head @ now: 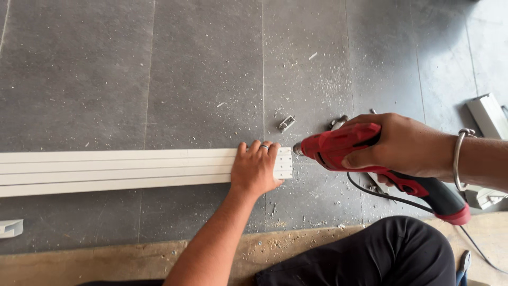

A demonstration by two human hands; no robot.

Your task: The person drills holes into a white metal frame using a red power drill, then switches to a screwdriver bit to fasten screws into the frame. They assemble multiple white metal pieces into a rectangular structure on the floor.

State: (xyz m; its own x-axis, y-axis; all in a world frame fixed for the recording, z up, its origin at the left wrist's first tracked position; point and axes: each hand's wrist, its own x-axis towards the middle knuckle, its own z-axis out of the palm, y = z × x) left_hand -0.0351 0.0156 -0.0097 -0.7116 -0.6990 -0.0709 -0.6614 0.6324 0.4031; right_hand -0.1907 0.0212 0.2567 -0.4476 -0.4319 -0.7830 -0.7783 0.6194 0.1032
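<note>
Pressing left hand on white channel, right hand gripping red drill, probably touching its end

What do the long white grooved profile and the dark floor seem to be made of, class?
Long white grooved profile: probably coated aluminium or plastic; smooth matte white, crisp straight ribs, pale shavings scattered nearby. Dark floor: likely stone or ceramic tile; matte grey speckled surface with thin straight joints.

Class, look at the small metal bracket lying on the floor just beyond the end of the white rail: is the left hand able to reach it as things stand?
Probably yes. The left hand presses flat on the white rail, and the metal bracket lies on bare floor just beyond its fingertips; nothing stands between them.
</note>
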